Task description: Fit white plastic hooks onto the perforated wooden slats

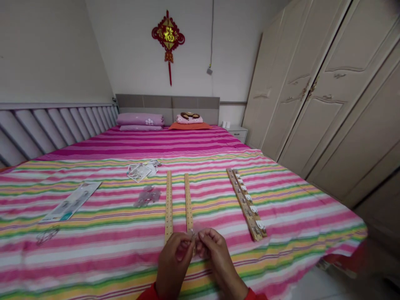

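A small clear plastic bag [196, 230] is pinched between my two hands, low in the middle of the view; what is inside it is too small to make out. My left hand [174, 258] has thumb and forefinger closed on the bag's left side. From the right, my right hand [217, 252] grips it with bent fingers. Beneath and just beyond the hands lie two narrow wooden strips [169, 200] with rows of small holes, side by side; the near ends are partly hidden by my hands. Farther right, wooden strips [245, 204] carry a row of white pieces and small metal parts.
Left of the strips lie a heap of clear plastic bags [147, 196] and some paper cards [142, 171]. A long flat package [73, 202] and thin loops [48, 235] rest farther left. Everything lies on a striped bed sheet [118, 254]; wardrobes [331, 91] stand at the right.
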Tool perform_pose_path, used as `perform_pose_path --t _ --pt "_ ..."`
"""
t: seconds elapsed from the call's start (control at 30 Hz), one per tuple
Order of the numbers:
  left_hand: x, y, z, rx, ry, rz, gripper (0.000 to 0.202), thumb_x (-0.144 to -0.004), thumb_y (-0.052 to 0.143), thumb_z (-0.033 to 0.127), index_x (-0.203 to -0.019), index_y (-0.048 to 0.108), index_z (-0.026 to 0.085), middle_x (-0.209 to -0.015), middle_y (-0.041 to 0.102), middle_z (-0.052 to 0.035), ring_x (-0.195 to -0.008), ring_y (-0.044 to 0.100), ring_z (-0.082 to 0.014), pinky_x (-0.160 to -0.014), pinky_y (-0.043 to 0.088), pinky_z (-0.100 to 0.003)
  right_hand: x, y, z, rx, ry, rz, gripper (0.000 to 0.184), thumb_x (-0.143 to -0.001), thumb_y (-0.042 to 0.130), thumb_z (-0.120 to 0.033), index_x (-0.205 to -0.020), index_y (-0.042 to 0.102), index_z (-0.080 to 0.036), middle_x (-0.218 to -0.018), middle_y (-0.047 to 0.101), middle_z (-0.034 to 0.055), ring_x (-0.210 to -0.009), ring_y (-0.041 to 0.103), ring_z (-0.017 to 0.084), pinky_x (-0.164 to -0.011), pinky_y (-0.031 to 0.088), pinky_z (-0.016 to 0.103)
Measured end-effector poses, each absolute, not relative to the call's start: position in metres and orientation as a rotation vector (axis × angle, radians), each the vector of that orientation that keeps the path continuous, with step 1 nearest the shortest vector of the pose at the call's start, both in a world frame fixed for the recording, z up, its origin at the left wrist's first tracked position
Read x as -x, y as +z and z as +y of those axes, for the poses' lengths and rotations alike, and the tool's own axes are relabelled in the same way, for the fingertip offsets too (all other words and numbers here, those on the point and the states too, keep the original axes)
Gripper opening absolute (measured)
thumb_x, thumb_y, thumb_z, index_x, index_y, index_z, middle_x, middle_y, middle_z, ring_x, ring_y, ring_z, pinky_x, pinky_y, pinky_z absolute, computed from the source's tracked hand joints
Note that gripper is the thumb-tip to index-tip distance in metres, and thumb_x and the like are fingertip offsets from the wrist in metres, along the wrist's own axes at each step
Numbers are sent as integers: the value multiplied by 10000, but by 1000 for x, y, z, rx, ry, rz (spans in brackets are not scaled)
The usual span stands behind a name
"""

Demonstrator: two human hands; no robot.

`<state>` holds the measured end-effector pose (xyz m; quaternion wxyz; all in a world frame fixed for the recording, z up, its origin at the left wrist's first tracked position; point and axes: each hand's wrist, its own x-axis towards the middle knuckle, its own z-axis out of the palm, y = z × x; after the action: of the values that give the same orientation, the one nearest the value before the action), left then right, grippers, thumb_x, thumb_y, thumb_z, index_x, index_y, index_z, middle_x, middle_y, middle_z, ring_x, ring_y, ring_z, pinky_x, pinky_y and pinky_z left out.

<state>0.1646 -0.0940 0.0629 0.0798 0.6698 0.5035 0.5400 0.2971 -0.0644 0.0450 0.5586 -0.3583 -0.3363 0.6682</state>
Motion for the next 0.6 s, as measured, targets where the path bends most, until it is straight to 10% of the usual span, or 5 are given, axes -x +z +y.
perform_pose_path --t 0.6 --pt "-146 5 -91 -2144 1353 1647 198 -908 466 317 -880 633 214 -794 693 -50 -740 658 -165 -679 541 -281 -317 14 -18 973 1880 -1122 363 -625 759 -459 -649 542 -169 -470 577 -40 -371 515 95 -387 377 209"
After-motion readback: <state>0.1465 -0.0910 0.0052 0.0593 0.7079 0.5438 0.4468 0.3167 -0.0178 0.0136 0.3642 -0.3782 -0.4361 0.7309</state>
